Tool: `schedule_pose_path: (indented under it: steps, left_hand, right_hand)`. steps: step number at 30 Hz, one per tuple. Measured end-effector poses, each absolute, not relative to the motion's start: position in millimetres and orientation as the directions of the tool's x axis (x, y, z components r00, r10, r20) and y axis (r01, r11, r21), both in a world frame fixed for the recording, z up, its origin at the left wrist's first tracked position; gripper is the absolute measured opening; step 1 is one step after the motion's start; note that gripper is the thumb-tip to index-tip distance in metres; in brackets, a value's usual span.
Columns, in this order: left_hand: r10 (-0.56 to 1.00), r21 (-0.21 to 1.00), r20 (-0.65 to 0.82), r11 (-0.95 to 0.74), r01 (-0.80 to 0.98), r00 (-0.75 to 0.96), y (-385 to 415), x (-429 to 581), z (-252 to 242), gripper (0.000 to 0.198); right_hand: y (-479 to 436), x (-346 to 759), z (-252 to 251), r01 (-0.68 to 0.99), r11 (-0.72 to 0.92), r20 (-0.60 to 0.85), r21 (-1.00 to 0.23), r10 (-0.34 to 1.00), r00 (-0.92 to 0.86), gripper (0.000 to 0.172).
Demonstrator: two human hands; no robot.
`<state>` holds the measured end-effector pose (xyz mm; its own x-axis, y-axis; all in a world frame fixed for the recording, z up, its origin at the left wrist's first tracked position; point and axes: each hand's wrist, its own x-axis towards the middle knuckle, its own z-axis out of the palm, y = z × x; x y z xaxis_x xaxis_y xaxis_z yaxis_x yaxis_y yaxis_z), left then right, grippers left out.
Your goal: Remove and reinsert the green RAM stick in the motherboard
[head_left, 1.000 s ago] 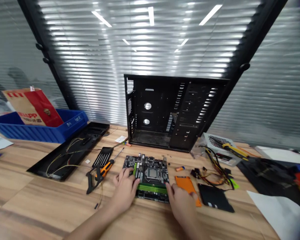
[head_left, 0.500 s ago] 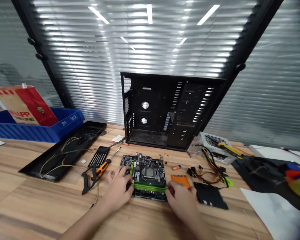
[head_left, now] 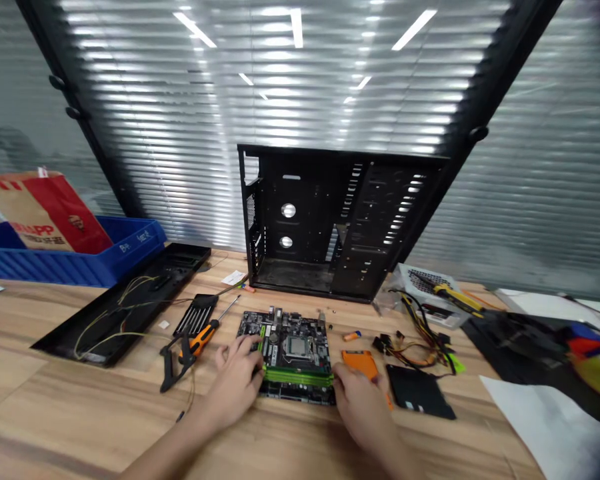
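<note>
A motherboard lies flat on the wooden table, its processor socket in the middle and bright green memory slots near its front edge. Along those slots runs a dark green memory stick, its ends close to my fingers. My left hand curls over the board's left side, thumb and fingertips at the stick's left end. At the right end, my right hand has its fingers bent together against the slots. The fingertips are partly hidden, and I cannot tell how deep the stick sits.
An open black computer case stands behind the board. To the left are an orange screwdriver, a bit set, a black panel and a blue bin. An orange drive, black drive and cables lie right.
The view has shifted slightly. Both hands stay at the two ends of the memory slots, with my right fingers slightly higher along the board's edge.
</note>
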<state>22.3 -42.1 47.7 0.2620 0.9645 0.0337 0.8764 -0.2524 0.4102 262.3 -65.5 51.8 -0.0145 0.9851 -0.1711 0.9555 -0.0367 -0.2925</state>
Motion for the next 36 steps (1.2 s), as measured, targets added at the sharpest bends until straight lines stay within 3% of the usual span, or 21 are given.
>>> schedule_pose_path:
  steps: [20,25,31,36]
  left_hand:
    - [0.97,0.424,0.022,-0.229,0.876,0.243,-39.2,20.9,47.0,0.02]
    - [0.971,0.379,0.051,-0.234,0.896,0.232,-37.4,18.4,44.6,0.02]
    - [0.968,0.351,0.123,-0.248,0.903,0.218,-39.0,19.2,48.7,0.033]
    - [0.971,0.34,0.107,-0.237,0.91,0.213,-38.4,20.5,47.9,0.042]
  right_hand:
    - [-64.9,264.0,49.9,0.939,-0.075,-0.196,-0.334,0.981,0.008,0.031]
    - [-65.7,263.6,51.5,0.942,-0.089,-0.163,-0.324,0.986,0.037,0.029]
    - [-65.4,260.0,52.6,0.941,-0.107,-0.118,-0.321,0.99,0.072,0.048]
    - [-64.1,258.8,51.9,0.942,-0.143,-0.141,-0.304,0.984,0.104,0.053]
